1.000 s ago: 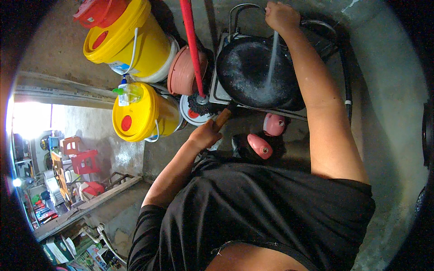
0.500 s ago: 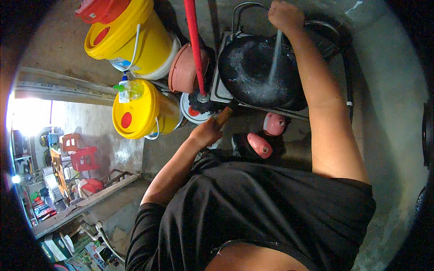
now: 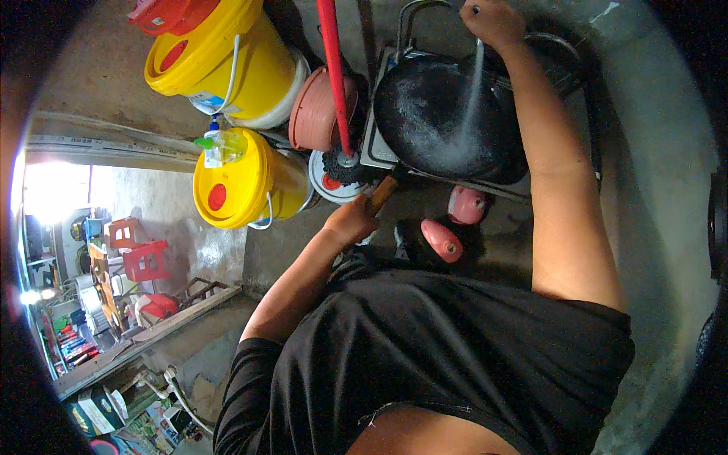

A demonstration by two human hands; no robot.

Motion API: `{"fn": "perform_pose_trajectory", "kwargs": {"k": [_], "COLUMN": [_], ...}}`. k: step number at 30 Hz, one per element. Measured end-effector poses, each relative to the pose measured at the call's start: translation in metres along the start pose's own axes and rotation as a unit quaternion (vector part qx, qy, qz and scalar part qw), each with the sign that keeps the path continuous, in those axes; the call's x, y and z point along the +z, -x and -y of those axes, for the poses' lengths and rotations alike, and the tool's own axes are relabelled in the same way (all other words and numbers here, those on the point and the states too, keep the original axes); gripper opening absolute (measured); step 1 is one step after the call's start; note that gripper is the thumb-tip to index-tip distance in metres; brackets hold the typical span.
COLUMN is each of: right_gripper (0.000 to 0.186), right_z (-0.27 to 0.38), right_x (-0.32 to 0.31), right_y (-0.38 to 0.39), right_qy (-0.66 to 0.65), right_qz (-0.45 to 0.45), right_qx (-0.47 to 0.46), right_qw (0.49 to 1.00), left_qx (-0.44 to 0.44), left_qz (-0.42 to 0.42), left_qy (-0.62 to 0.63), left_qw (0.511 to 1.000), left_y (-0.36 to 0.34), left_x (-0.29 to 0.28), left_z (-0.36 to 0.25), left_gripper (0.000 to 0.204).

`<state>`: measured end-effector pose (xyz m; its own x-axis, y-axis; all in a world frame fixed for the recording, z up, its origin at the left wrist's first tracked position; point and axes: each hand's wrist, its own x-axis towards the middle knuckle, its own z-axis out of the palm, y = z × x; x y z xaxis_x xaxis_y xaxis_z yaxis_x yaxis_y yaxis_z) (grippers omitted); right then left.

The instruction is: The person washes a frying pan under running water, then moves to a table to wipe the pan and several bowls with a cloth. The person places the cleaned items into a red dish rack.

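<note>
**Rinsing a black wok at a floor-level washing spot**

We are looking straight down past our own black shirt at a concrete floor (image 3: pixel 652 227). The largest things stand to our left: two yellow plastic buckets, one lidded bucket (image 3: pixel 235 182) nearer us with a small spray bottle (image 3: pixel 216 146) resting on its lid, and a taller bucket (image 3: pixel 227 57) beyond it. Between the buckets and the wash area leans a red pole (image 3: pixel 336 76), its foot set in a round white lid, beside a terracotta-coloured basin (image 3: pixel 315 110) tipped on its side.

Ahead of us a wide black wok (image 3: pixel 447 117) sits on a metal stand (image 3: pixel 379 148), which holds it up off the floor and level, probably so water pools in the bowl. Our left hand (image 3: pixel 353 220) has its fingers wrapped closed around the wok's wooden handle (image 3: pixel 381 193), steadying the pan. Our right hand (image 3: pixel 493 21) reaches over the far rim, fingers closed about something at the source of a water stream (image 3: pixel 470 91); we cannot tell whether it is a tap or a hose end. The stream falls into the wok's middle.

Below the wok, two pink sandals (image 3: pixel 455 224) show at our feet.
</note>
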<state>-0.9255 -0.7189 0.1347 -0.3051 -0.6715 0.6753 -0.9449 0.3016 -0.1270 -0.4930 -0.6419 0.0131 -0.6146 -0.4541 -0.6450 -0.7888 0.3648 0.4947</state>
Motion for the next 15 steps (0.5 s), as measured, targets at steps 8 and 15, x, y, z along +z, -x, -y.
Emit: {"fn": "perform_pose_trajectory", "kwargs": {"k": [8,15], "right_gripper": [0.016,0.02], "right_z": [-0.001,0.005], "right_x": [-0.009,-0.01], "right_y": [-0.001,-0.001], "right_qy": [0.039,0.062], "right_qz": [0.066,0.07], "right_qx": [-0.029,-0.013], "right_qw": [0.997,0.996], "left_qx": [0.113,0.057], "left_qz": [0.027,-0.007], "left_qy": [-0.154,-0.078], "left_qw": [0.981,0.995], "left_y": [0.011,-0.009], "left_x": [-0.013,0.006], "left_z": [-0.016,0.005], "left_gripper": [0.041,0.05]}}
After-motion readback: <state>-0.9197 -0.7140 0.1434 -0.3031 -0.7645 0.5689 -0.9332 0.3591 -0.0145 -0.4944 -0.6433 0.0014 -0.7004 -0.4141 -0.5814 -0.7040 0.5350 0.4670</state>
